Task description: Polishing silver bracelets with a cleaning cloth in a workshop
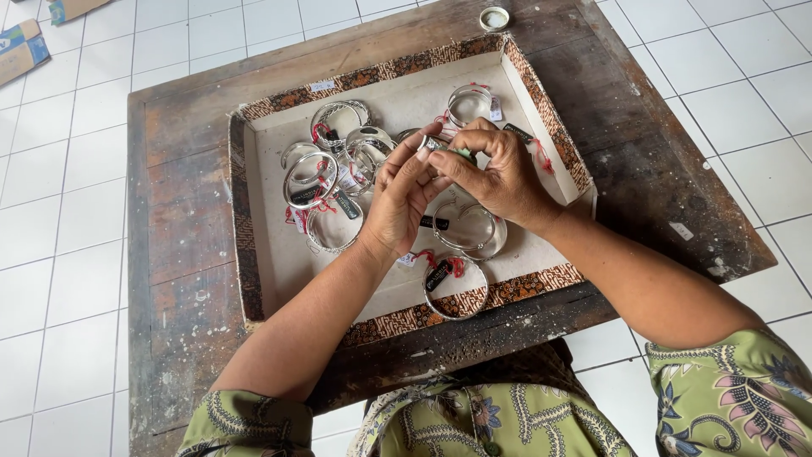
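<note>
Both my hands meet over a shallow white box lid (279, 262) with a brown patterned rim, lying on a worn wooden table (186, 279). My left hand (402, 199) and my right hand (499, 173) pinch a small silver ring-like piece with a green part (446, 149) between fingertips. Several silver bangles (326, 169) with red threads and dark tags lie in the lid, at the left and under my hands. One bangle (457, 292) rests across the lid's near rim.
A small round tin (494, 18) sits at the table's far edge. White tiled floor surrounds the table. Cardboard boxes (21, 46) lie on the floor at the upper left. My green patterned sleeves fill the bottom of the view.
</note>
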